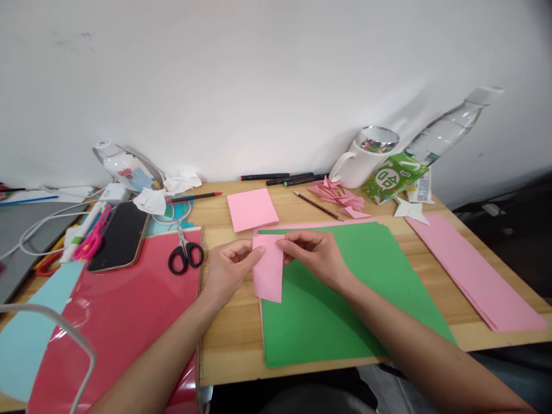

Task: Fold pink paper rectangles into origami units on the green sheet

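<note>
Between my two hands is a narrow pink paper strip (268, 276), upright and longer than wide, over the left edge of the green paper sheet (336, 310). My left hand (228, 267) pinches its left edge near the top, thumb in front. At the upper right corner my right hand (317, 253) grips it between thumb and fingers. The strip's back is hidden from me. Just beyond lies a stack of square pink paper (252, 209). Black-handled scissors (185, 253) rest to the left on a red plastic-covered sheet (129, 299).
Folded pink paper pieces (338, 195), a pencil (318, 206) and black markers (297, 178) lie at the back. A white mug (362, 158), a green carton (394, 178) and a leaning bottle (452, 129) stand back right. Long pink strips (478, 276) lie right, a phone (121, 237) left.
</note>
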### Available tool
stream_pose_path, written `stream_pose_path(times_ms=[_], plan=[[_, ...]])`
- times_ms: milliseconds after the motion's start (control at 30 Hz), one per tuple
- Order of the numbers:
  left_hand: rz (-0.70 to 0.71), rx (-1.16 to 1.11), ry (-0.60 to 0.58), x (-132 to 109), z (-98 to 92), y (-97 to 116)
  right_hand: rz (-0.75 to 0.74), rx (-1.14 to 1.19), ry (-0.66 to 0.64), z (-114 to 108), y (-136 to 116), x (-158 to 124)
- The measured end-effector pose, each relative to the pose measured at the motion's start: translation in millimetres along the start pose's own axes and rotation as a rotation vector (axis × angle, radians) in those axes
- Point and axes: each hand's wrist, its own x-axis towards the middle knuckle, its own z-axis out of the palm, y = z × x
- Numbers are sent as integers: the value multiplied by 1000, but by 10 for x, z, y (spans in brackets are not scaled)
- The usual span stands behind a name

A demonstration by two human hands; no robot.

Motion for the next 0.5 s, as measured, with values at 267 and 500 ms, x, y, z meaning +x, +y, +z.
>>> stream_pose_path(times_ms=[267,500], plan=[[-2,-9,-10,6,1,1,1,15,11,12,-21,0],[-4,-24,-27,3,3,8,-19,-8,-9,4,-18,-5]])
